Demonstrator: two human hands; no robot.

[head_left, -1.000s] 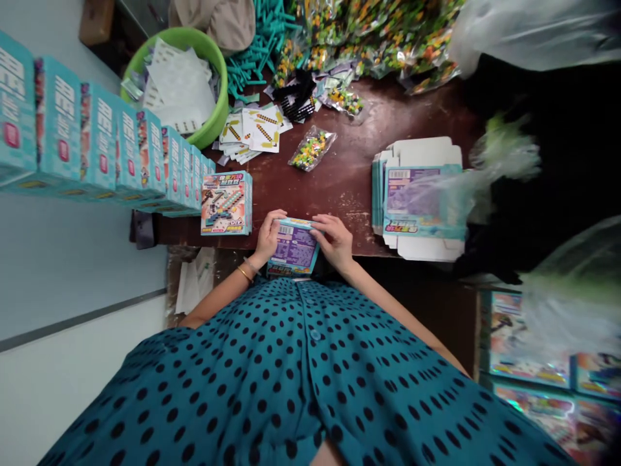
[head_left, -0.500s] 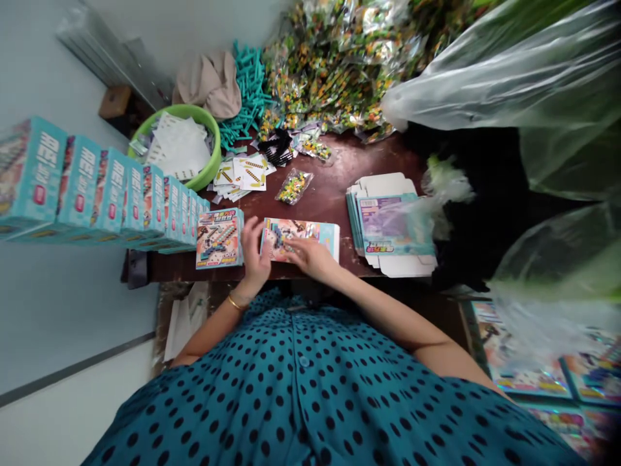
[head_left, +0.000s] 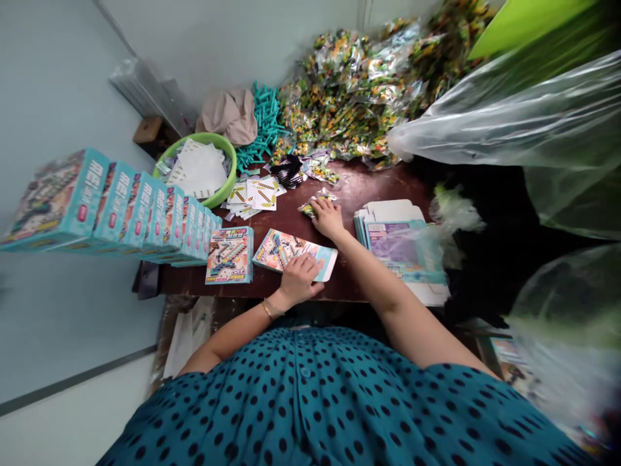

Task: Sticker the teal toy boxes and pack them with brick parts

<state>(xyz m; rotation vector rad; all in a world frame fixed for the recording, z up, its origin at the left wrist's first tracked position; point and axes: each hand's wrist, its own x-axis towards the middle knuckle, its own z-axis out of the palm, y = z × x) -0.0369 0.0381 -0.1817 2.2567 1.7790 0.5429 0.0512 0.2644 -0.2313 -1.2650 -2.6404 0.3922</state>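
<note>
A teal toy box point(head_left: 284, 250) with a colourful printed face lies on the brown table point(head_left: 344, 194) near its front edge. My left hand point(head_left: 298, 278) rests on the box's near part, fingers curled over it. My right hand point(head_left: 328, 217) is stretched out further back, lying on a small clear bag of coloured bricks point(head_left: 310, 207), fingers partly closed over it. A closed box point(head_left: 229, 255) of the same kind lies just left of the one under my left hand.
A row of upright teal boxes point(head_left: 121, 210) runs along the left. Behind are a green basin of paper sheets point(head_left: 204, 169), instruction leaflets point(head_left: 255, 194), teal sticks point(head_left: 264, 123) and a heap of brick bags point(head_left: 354, 90). Flat unfolded cartons point(head_left: 392, 236) lie right, beside big plastic bags point(head_left: 509, 129).
The box went from held against my body to lying face up on the table. My right hand left it and reached back to the small bag. My left hand stays on the box.
</note>
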